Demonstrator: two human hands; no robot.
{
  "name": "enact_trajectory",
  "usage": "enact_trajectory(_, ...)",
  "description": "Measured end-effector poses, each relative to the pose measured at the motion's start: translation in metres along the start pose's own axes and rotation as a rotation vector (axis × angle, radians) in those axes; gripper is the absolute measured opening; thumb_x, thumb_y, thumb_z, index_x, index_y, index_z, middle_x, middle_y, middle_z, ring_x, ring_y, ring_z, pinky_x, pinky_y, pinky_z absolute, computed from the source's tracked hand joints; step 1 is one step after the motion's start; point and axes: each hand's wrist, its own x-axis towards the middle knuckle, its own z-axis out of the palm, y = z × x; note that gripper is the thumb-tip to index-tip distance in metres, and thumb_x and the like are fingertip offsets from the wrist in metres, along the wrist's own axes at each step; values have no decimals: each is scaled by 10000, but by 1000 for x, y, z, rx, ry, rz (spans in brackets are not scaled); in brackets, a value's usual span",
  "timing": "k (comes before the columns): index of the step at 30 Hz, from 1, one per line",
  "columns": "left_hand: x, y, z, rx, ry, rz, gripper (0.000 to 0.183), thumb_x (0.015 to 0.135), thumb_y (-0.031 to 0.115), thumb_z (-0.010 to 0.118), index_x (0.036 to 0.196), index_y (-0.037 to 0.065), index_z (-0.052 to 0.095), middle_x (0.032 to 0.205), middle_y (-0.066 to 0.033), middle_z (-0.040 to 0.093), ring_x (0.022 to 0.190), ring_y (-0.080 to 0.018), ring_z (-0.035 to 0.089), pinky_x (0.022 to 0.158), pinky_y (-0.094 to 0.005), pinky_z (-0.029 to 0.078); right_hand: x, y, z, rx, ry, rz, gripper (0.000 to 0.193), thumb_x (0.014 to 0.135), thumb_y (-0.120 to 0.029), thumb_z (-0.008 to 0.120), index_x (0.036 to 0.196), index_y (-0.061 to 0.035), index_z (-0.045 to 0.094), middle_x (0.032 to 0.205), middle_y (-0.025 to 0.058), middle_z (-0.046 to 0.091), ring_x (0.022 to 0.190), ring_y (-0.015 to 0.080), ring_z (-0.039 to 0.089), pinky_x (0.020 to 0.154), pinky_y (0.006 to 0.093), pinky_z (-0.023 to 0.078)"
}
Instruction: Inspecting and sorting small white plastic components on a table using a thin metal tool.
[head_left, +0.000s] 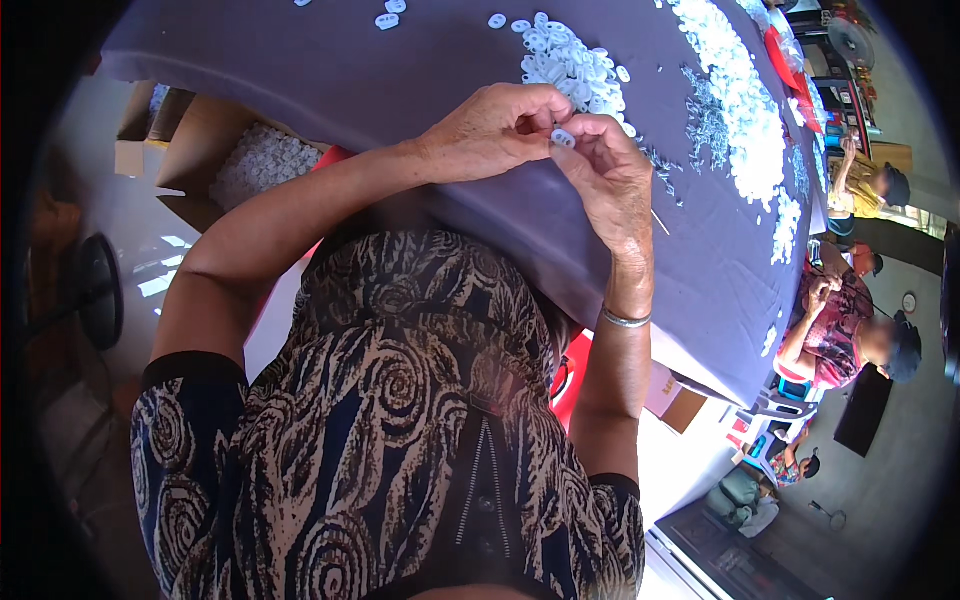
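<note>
Between the thumb and fingers of my right hand (612, 175) is a small white oval plastic piece with two holes (563, 138). My left hand (495, 128) meets it from the left, thumb and fingertips pinched close beside the piece; whatever those fingertips hold is too small or hidden to make out. Both hands are above the near edge of a table with a grey-purple cloth (400, 60). Just beyond them lies a heap of similar white pieces (572, 62). Small dark metal parts (662, 170) are scattered right of my right hand.
A long spread of white pieces (742, 120) covers the table's right side, with a pile of metal parts (706, 118) alongside. A thin stick (660, 221) lies near my right wrist. An open cardboard box (190, 150) of white pieces stands at left. Other people (835, 335) sit across the table.
</note>
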Motion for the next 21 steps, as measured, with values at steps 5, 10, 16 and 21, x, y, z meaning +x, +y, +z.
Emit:
enact_trajectory(5, -2, 10, -3, -184, -50, -122, 235, 805, 45, 589, 1036, 8, 567, 692, -9, 545, 616, -73, 500, 568, -238, 424, -4, -10, 4, -211, 7, -55, 306, 743, 91, 690, 1009, -16, 584, 920, 5, 594, 693, 43, 524, 617, 190, 464)
enact_trajectory(10, -1, 23, -10, -202, -144, -207, 230, 862, 81, 593, 1084, 42, 546, 790, 8, 550, 713, -70, 515, 646, -235, 441, -4, -13, 1, -273, 39, -155, 314, 730, 91, 693, 1002, -20, 583, 879, -1, 598, 665, 43, 530, 589, 188, 469)
enact_trajectory(16, 1, 27, -9, -172, -103, -163, 269, 881, 143, 616, 1124, 47, 552, 788, 0, 563, 698, -69, 510, 637, -228, 443, -5, -15, 5, -267, 85, -183, 282, 738, 81, 697, 974, -17, 578, 850, -6, 590, 666, 39, 535, 591, 195, 471)
enact_trajectory(21, -1, 23, -3, -197, -14, -100, 233, 861, 74, 618, 1075, 7, 554, 701, -4, 535, 606, -61, 476, 539, -219, 413, -5, -18, 12, -299, 98, -187, 289, 742, 62, 703, 982, -24, 569, 838, -9, 579, 666, 48, 538, 590, 207, 480)
